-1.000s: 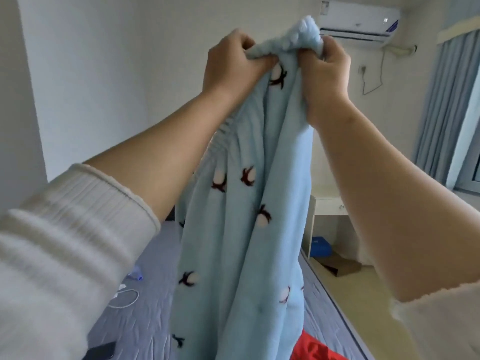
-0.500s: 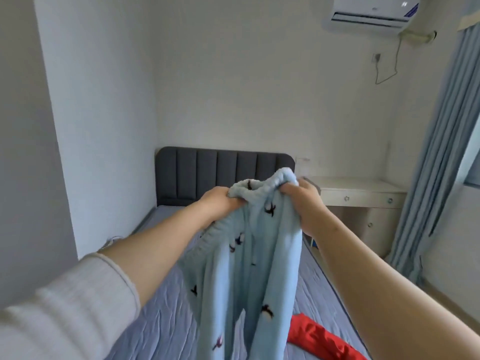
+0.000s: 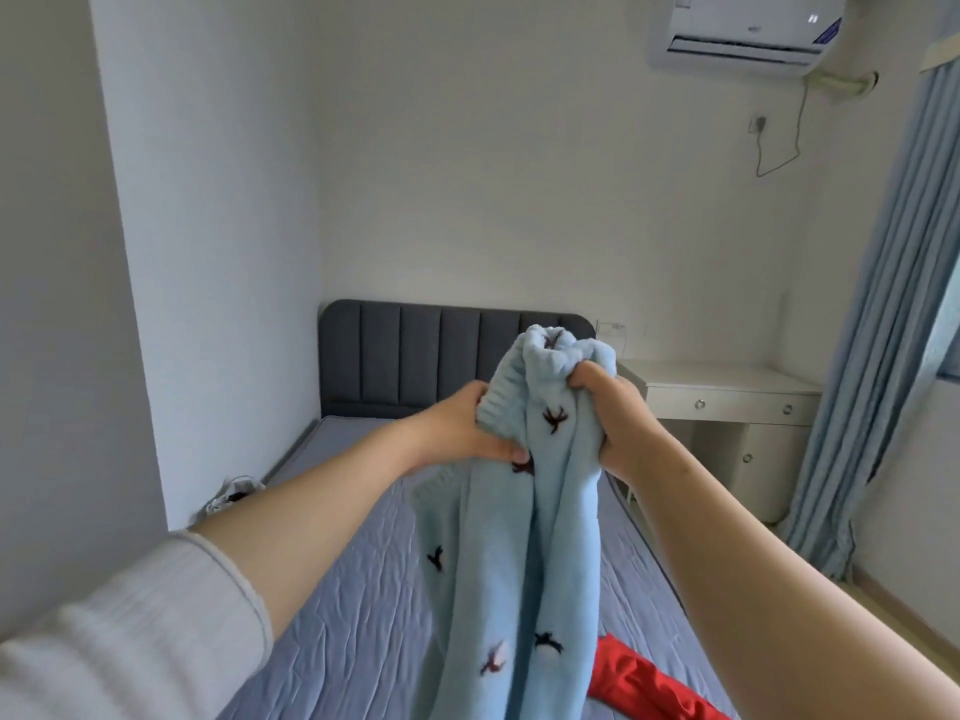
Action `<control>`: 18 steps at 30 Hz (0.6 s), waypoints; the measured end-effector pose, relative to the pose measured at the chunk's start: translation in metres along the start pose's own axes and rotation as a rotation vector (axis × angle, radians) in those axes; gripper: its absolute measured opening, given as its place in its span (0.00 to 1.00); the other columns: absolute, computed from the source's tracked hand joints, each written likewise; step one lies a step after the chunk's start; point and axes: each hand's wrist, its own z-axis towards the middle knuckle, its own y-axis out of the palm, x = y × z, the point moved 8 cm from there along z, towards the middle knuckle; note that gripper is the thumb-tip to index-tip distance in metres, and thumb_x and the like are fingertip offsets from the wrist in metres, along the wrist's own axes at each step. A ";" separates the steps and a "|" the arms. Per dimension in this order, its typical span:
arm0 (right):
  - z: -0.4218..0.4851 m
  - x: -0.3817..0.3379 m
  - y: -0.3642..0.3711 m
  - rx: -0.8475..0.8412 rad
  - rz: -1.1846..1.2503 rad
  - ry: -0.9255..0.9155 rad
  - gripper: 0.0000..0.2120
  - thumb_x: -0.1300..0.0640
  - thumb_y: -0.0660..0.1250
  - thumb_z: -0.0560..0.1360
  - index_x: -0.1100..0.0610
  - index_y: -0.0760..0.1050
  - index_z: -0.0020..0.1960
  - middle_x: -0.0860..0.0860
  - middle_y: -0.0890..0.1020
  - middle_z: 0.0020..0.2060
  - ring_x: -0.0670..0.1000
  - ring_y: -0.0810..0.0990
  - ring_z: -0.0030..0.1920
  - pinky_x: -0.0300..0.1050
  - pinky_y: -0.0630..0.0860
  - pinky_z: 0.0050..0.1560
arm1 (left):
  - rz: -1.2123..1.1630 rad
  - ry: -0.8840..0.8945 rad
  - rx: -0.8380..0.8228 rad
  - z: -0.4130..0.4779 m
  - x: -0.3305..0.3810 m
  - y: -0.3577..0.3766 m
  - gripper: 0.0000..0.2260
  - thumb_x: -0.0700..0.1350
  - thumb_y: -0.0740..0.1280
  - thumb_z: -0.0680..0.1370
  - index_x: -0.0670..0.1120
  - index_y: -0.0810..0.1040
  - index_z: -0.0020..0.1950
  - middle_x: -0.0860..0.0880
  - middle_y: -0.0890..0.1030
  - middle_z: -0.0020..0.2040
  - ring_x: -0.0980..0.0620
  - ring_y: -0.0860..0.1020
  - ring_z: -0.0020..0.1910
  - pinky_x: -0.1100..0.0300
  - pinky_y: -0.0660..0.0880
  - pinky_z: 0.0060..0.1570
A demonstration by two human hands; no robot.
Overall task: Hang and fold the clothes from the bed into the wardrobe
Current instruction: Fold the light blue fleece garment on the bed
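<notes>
The blue fleece garment (image 3: 519, 563) runs off the bottom edge and covers part of the red garment (image 3: 649, 685), also cut off there. Its folds bury the fingertips of my left hand (image 3: 460, 431) and right hand (image 3: 615, 415).

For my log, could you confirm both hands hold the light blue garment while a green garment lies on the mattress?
Not quite: the head view shows a red garment on the mattress, not green. The left hand and right hand do hold the light blue garment.
</notes>
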 end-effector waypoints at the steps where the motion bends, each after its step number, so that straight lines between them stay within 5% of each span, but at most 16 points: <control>1: 0.000 -0.003 0.002 0.002 0.022 -0.010 0.04 0.61 0.64 0.68 0.58 0.78 0.39 0.52 0.84 0.31 0.51 0.83 0.36 0.44 0.79 0.39 | 0.006 -0.023 -0.055 0.000 -0.007 0.005 0.17 0.42 0.73 0.71 0.48 0.77 0.58 0.52 0.82 0.54 0.56 0.80 0.52 0.61 0.77 0.53; 7: -0.002 -0.023 0.004 0.068 0.040 -0.061 0.04 0.60 0.65 0.69 0.58 0.78 0.39 0.52 0.83 0.31 0.50 0.82 0.36 0.43 0.79 0.39 | -0.010 -0.199 -0.072 -0.005 -0.020 -0.019 0.06 0.50 0.70 0.73 0.56 0.80 0.49 0.56 0.84 0.48 0.57 0.82 0.47 0.62 0.78 0.46; 13: -0.003 -0.079 0.005 0.201 -0.006 -0.266 0.04 0.58 0.66 0.70 0.56 0.77 0.37 0.51 0.82 0.34 0.51 0.82 0.40 0.41 0.78 0.38 | -0.086 0.008 0.504 -0.001 0.047 -0.096 0.04 0.47 0.67 0.75 0.52 0.78 0.41 0.50 0.82 0.44 0.55 0.79 0.40 0.63 0.75 0.42; 18: -0.014 -0.163 0.030 0.210 -0.034 -0.625 0.04 0.60 0.65 0.69 0.52 0.75 0.38 0.46 0.80 0.34 0.45 0.79 0.38 0.40 0.77 0.39 | -0.155 0.175 0.785 -0.003 0.131 -0.143 0.09 0.47 0.62 0.77 0.43 0.78 0.49 0.43 0.82 0.46 0.46 0.80 0.46 0.53 0.78 0.49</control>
